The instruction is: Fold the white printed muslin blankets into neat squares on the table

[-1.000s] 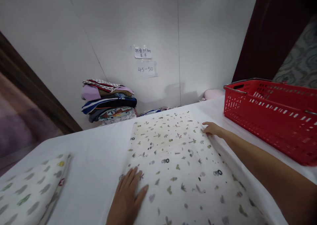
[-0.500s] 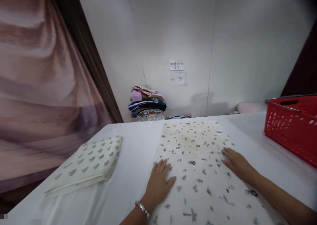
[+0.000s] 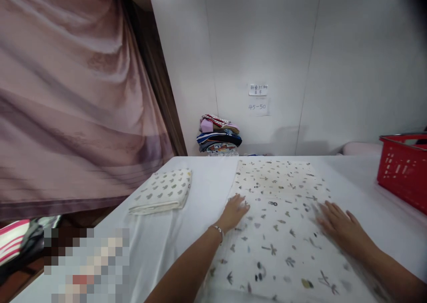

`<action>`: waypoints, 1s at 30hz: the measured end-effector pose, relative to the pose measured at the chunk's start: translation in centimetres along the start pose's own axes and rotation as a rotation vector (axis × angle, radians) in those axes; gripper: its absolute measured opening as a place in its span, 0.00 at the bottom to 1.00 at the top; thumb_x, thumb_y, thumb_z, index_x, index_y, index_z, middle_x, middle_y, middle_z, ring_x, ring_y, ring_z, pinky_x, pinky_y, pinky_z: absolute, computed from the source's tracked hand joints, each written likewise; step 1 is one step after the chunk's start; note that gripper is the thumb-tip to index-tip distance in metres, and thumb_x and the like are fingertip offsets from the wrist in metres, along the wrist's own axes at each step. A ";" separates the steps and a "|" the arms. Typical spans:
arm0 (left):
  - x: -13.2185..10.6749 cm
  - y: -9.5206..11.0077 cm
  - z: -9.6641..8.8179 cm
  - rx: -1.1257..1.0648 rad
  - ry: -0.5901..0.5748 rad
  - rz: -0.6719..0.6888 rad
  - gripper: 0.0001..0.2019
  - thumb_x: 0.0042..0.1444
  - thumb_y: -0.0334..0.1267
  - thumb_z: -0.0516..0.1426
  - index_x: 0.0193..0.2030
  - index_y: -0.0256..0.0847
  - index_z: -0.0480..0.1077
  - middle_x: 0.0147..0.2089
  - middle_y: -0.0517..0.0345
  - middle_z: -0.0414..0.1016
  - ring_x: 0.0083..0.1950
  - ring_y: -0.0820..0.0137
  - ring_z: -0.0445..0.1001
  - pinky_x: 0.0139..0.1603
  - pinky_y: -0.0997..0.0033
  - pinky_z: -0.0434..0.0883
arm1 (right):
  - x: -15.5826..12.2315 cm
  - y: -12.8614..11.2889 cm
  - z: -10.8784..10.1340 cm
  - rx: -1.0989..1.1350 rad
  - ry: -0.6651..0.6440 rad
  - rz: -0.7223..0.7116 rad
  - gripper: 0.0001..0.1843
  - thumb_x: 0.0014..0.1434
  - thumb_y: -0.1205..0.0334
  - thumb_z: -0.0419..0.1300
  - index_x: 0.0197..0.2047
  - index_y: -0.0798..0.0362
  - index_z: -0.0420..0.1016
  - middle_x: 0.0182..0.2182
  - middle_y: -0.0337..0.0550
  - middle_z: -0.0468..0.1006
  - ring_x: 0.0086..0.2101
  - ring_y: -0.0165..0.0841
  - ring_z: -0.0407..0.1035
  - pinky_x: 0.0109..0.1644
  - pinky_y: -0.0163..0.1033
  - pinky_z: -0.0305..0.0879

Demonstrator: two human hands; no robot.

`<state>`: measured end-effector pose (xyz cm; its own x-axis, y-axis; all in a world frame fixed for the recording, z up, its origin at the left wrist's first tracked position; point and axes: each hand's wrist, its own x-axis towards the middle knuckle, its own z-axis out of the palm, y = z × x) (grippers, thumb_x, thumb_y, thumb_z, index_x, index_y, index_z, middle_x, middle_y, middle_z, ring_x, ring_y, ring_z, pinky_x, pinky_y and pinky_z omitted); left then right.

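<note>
A cream cloth point(image 3: 280, 214) printed with small dark leaf shapes lies spread flat on the white table point(image 3: 207, 183). My left hand point(image 3: 235, 210) rests flat and open on the cloth's left edge, a thin bracelet on its wrist. On the right part of the same cloth my right hand point(image 3: 342, 225) lies palm down with its fingers stretched out. Neither hand holds anything.
A folded cream cloth with grey-green marks point(image 3: 163, 191) lies at the table's left. A stack of folded clothes point(image 3: 218, 135) sits against the far wall under two paper notes point(image 3: 258, 97). A red plastic basket point(image 3: 403, 169) stands at the right edge. A pink curtain point(image 3: 73, 94) hangs on the left.
My right hand has slid back toward me along the cloth's right side. My left hand stayed on the left edge. The view has swung left, showing more curtain and less basket.
</note>
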<state>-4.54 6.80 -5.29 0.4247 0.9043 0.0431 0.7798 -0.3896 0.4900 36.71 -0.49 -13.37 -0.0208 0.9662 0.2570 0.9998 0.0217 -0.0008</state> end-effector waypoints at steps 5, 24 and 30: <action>-3.1 -1.7 0.2 0.106 0.021 0.104 0.26 0.58 0.52 0.49 0.61 0.43 0.60 0.67 0.50 0.51 0.68 0.58 0.46 0.65 0.49 0.47 | -4.3 -1.3 -1.9 0.033 -0.106 0.110 0.37 0.58 0.38 0.39 0.61 0.51 0.61 0.63 0.46 0.54 0.61 0.43 0.47 0.62 0.55 0.46; -17.2 -1.5 -1.2 0.248 0.112 0.532 0.23 0.55 0.33 0.53 0.59 0.48 0.60 0.64 0.52 0.58 0.63 0.61 0.58 0.62 0.54 0.61 | -19.1 -3.8 -7.2 0.266 -0.024 0.006 0.24 0.55 0.46 0.53 0.55 0.38 0.68 0.57 0.35 0.63 0.57 0.43 0.57 0.61 0.53 0.56; -16.8 -0.9 -1.9 0.235 0.065 0.506 0.33 0.40 0.19 0.47 0.55 0.44 0.63 0.63 0.54 0.60 0.62 0.64 0.59 0.61 0.55 0.61 | -18.7 -1.3 -4.6 0.187 0.070 -0.189 0.25 0.56 0.60 0.50 0.58 0.39 0.64 0.57 0.37 0.65 0.54 0.42 0.61 0.55 0.51 0.63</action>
<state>-13.26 -7.70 -4.81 0.7494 0.6003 0.2794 0.5705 -0.7996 0.1877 35.80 -19.81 -13.76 -0.2001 0.9206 0.3354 0.9594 0.2535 -0.1235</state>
